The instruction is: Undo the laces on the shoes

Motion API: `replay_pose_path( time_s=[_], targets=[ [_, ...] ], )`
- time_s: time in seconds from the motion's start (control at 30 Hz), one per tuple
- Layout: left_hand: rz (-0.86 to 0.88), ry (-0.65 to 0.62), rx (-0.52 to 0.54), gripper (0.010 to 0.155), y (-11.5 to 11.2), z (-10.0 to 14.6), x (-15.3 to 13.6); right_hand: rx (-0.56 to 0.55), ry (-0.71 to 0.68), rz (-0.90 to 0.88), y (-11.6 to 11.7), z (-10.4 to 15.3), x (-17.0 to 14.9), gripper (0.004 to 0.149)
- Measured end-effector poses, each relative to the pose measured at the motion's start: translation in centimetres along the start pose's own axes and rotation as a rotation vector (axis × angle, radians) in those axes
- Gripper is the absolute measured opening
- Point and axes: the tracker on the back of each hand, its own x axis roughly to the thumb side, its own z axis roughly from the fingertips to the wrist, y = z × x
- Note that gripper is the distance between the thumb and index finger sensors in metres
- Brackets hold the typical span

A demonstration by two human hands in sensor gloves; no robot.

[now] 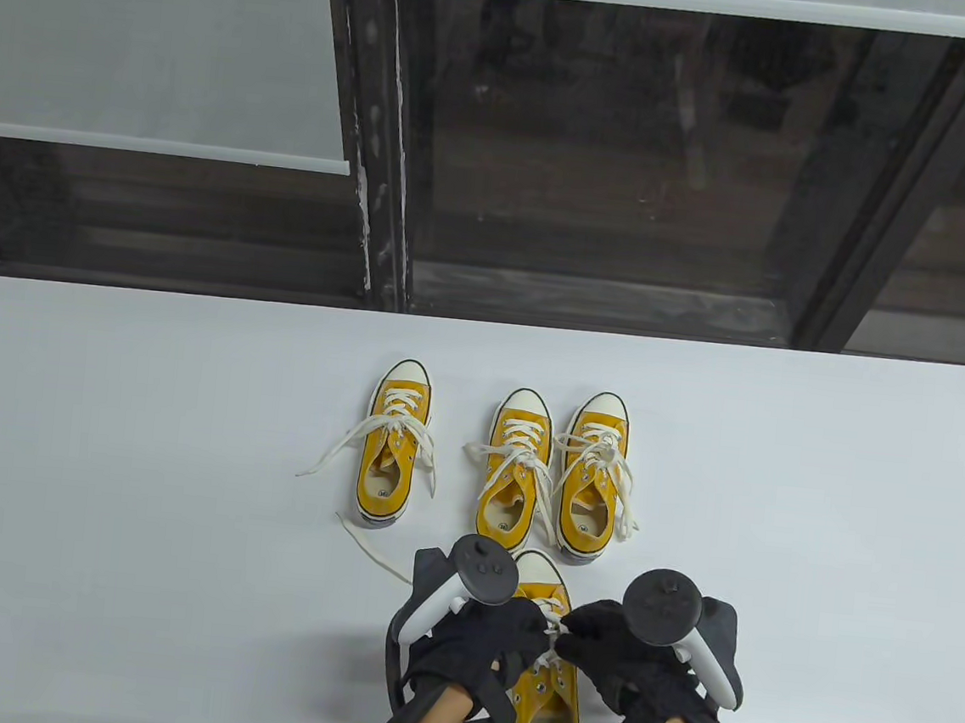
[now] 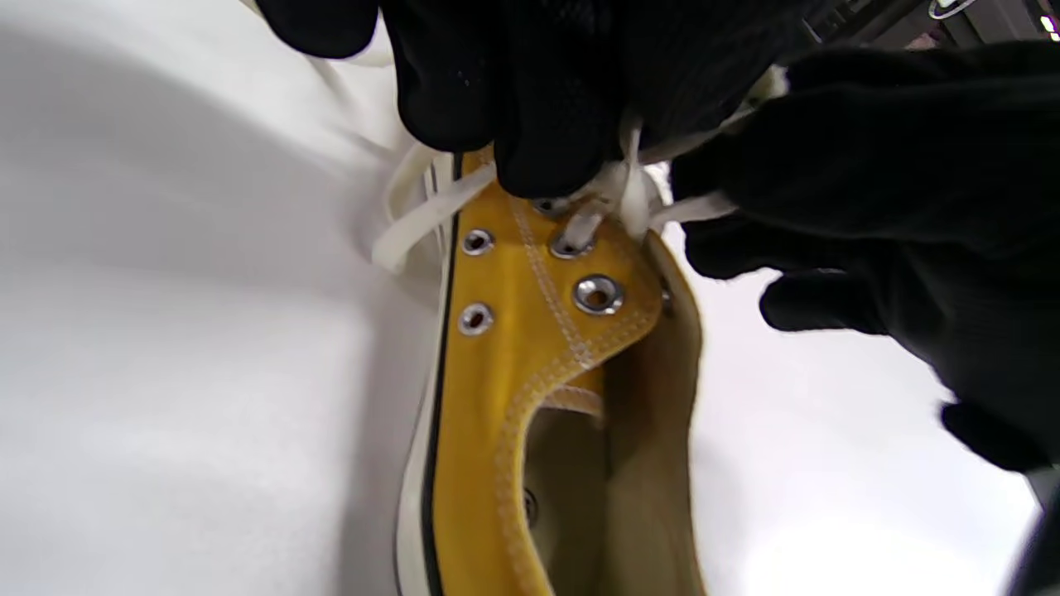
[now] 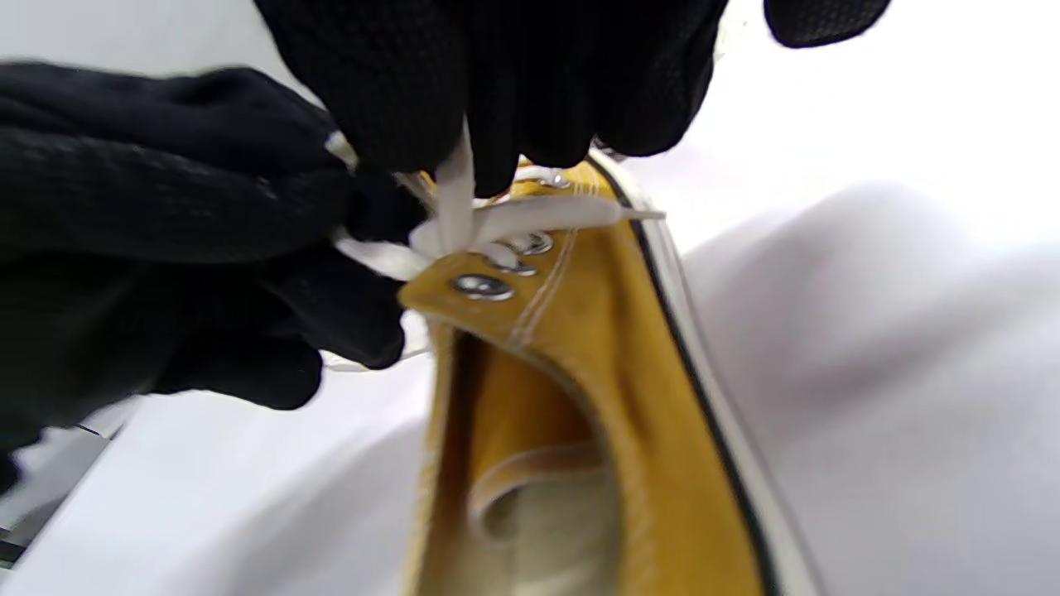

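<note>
A yellow sneaker [image 1: 548, 717] lies at the table's front edge, toe pointing away. Both gloved hands meet over its white lace [image 1: 551, 637]. My left hand [image 1: 537, 631] pinches the lace at the top eyelets; in the left wrist view its fingers [image 2: 538, 157] press on the lace [image 2: 631, 194] above the shoe [image 2: 505, 397]. My right hand [image 1: 573, 640] pinches the same lace from the right; in the right wrist view its fingers [image 3: 489, 91] grip a lace strand [image 3: 455, 194] over the shoe [image 3: 638, 389]. The knot itself is hidden by the fingers.
Three more yellow sneakers stand further back: one on the left [image 1: 391, 446] with loose lace ends spread on the table, one in the middle [image 1: 512, 477] and one on the right [image 1: 591, 476]. A loose lace end [image 1: 370, 551] trails left of my left hand.
</note>
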Motion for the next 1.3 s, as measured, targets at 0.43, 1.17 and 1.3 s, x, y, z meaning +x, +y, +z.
replay_pose_path(
  time_s=[0.43,1.17,1.3],
  targets=[
    [-0.057,0.023,-0.029,0.039,-0.8,-0.5,0.3,-0.032,0.011,0.026,-0.2,0.2,0.1,0.035],
    [-0.163,0.051,0.092,0.044,-0.6,0.4,1.1,-0.147,0.021,0.153,0.1,0.6,0.5,0.040],
    [-0.136,0.026,0.034,0.042,-0.8,0.2,1.2,-0.008,-0.027,0.054,0.3,0.2,0.5,0.037]
  ],
)
